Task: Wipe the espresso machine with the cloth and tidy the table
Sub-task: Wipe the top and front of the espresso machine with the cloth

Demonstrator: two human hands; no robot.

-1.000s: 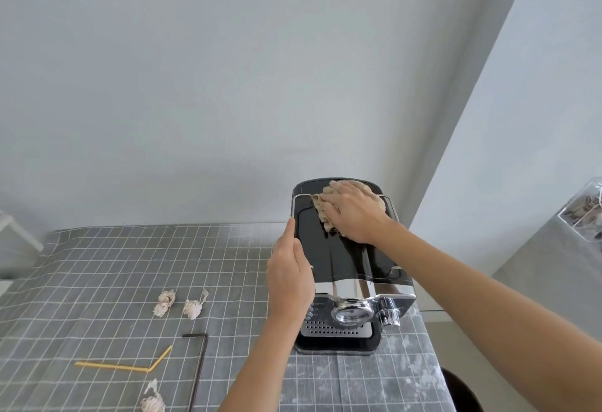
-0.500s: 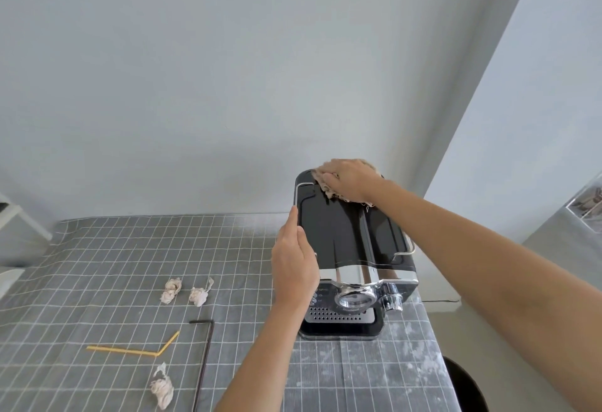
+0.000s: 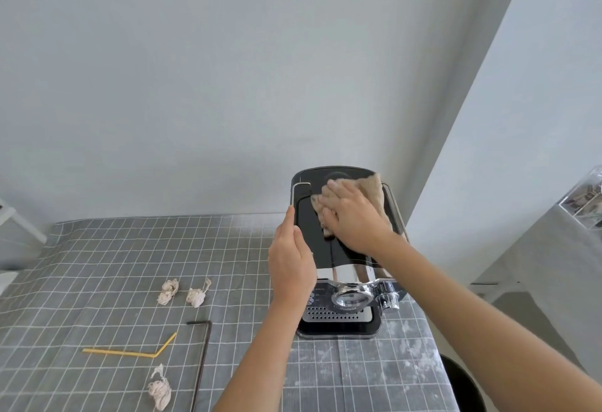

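A black and chrome espresso machine (image 3: 321,248) stands at the right end of the grey checked table (image 3: 97,255). My right hand (image 3: 353,216) lies flat on the machine's black top and presses a beige cloth (image 3: 371,188) against it. The cloth sticks out beyond my fingers toward the back right corner of the top. My left hand (image 3: 291,258) grips the machine's left side, thumb up along the edge.
Three crumpled paper wads lie on the table: two (image 3: 168,291) (image 3: 196,294) side by side and one (image 3: 158,390) near the front. A bent yellow straw (image 3: 130,352) and a black bent straw (image 3: 203,359) lie between them. A dark round bin (image 3: 462,382) sits at lower right.
My right hand has slid the cloth from the back edge of the machine's top toward me, to the middle right of the top. The left hand stays on the machine's side.
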